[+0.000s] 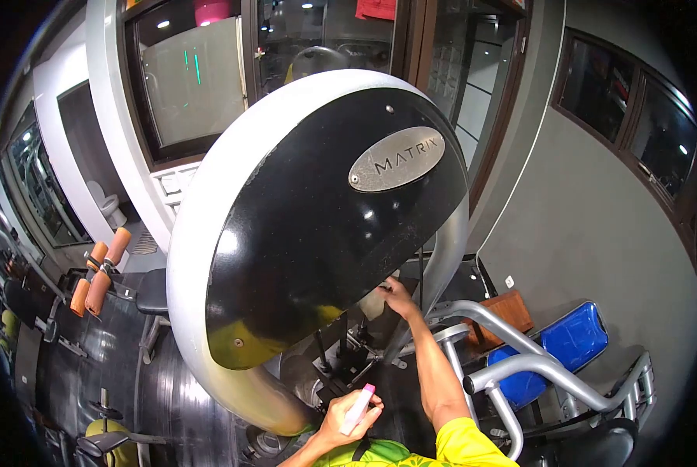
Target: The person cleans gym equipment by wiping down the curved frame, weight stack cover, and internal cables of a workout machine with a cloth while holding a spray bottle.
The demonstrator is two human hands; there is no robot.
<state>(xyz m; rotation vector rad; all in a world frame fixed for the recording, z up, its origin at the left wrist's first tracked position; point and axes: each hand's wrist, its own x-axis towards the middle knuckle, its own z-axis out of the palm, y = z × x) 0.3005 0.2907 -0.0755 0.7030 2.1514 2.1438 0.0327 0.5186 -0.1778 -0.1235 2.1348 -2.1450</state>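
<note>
In front of me is a large gym machine with a glossy black cover panel (309,210) inside a curved silver frame (189,233). An oval metal badge (399,159) on the panel reads MATRIX. My left hand (341,420), low and close to my body, is closed around a white bottle with a pink cap (357,410). Reaching forward, my right hand (397,298) grips a pale cloth (372,306) at the panel's lower edge. Part of the cloth is hidden behind the panel and fingers.
Silver tubular bars (512,335) and a blue padded seat (574,346) stand on the right, near a brown wooden box (504,315). Orange foam rollers (96,292) and a black pad (152,292) are on the left. Windows line the wall behind.
</note>
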